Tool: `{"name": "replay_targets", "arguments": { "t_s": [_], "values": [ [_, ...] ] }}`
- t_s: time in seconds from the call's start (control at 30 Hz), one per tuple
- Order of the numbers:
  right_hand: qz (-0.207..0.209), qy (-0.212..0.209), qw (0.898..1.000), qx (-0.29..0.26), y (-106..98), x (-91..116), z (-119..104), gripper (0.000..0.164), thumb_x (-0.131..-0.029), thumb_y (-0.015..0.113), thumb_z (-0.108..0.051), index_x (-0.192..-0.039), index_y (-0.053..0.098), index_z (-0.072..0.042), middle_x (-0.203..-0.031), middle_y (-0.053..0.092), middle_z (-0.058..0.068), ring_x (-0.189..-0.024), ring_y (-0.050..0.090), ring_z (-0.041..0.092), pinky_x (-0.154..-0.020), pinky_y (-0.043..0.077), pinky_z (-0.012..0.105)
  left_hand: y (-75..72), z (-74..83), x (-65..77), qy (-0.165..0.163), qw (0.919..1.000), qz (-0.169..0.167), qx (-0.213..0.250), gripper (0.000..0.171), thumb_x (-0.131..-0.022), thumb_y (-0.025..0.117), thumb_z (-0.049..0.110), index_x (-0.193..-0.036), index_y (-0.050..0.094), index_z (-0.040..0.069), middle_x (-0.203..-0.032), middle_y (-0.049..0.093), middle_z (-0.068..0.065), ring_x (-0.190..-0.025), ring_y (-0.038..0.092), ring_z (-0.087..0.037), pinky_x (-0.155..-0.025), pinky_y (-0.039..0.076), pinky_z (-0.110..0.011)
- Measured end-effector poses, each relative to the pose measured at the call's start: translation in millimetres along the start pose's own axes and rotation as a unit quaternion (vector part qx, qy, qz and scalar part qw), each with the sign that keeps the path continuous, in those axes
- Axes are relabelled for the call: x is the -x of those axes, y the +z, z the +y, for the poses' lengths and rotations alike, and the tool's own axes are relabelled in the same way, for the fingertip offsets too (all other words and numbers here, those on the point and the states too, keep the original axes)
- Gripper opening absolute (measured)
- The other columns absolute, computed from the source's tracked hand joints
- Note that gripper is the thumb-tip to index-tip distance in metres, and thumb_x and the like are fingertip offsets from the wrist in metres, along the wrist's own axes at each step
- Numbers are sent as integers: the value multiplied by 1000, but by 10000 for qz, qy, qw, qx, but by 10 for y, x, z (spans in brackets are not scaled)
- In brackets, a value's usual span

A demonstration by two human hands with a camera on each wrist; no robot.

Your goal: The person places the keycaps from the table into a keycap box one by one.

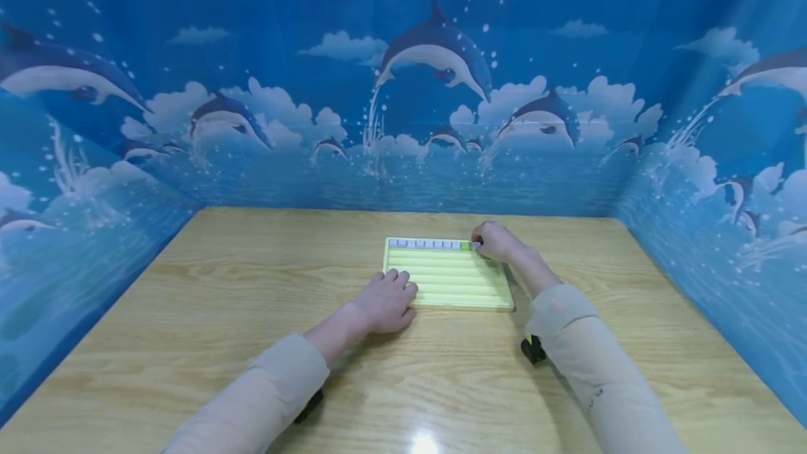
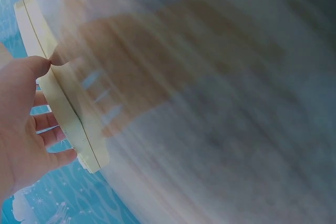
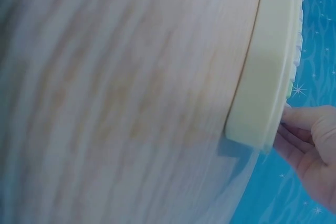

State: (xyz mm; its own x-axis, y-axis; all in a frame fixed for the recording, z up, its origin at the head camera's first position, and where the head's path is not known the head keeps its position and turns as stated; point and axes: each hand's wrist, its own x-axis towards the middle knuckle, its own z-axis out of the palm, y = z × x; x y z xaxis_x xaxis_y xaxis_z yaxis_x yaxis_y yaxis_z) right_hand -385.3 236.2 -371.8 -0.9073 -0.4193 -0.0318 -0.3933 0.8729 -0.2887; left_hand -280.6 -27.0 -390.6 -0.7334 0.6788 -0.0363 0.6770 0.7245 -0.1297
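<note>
A pale yellow-green tray [image 1: 454, 286] with raised ridges lies on the table. Along its far ridge runs a row of small white tiles [image 1: 424, 244], with a green tile [image 1: 465, 246] toward the right end. My right hand [image 1: 498, 241] is at the far right corner, where thumb and fingertips pinch a small light-coloured tile [image 1: 476, 246] just beside the green one. In the right wrist view those fingertips sit right at the tray's rim. My left hand [image 1: 389, 300] rests on the tray's near left corner, fingers loosely extended; the left wrist view has its fingers touching the tray's side [image 2: 68, 103].
The wood-grain table [image 1: 265, 251] extends around the tray. A blue curtain [image 1: 403, 181] printed with dolphins stands along its back and both sides. Dark wrist straps [image 1: 532, 349] show beneath the sleeves.
</note>
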Motion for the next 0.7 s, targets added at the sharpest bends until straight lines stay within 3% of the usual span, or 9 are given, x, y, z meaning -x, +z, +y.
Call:
{"name": "replay_targets", "arguments": {
  "t_s": [0.7],
  "values": [
    [102, 3, 9999, -4, 15, -5, -25, 19, -85, 59, 3, -102, 65, 4, -95, 62, 15, -91, 57, 29, -74, 49, 39, -40, 15, 34, -11, 9998, 15, 200, 38, -94, 47, 36, -119, 54, 7, -110, 49, -9, -104, 46, -25, -94, 38, -43]
  ]
}}
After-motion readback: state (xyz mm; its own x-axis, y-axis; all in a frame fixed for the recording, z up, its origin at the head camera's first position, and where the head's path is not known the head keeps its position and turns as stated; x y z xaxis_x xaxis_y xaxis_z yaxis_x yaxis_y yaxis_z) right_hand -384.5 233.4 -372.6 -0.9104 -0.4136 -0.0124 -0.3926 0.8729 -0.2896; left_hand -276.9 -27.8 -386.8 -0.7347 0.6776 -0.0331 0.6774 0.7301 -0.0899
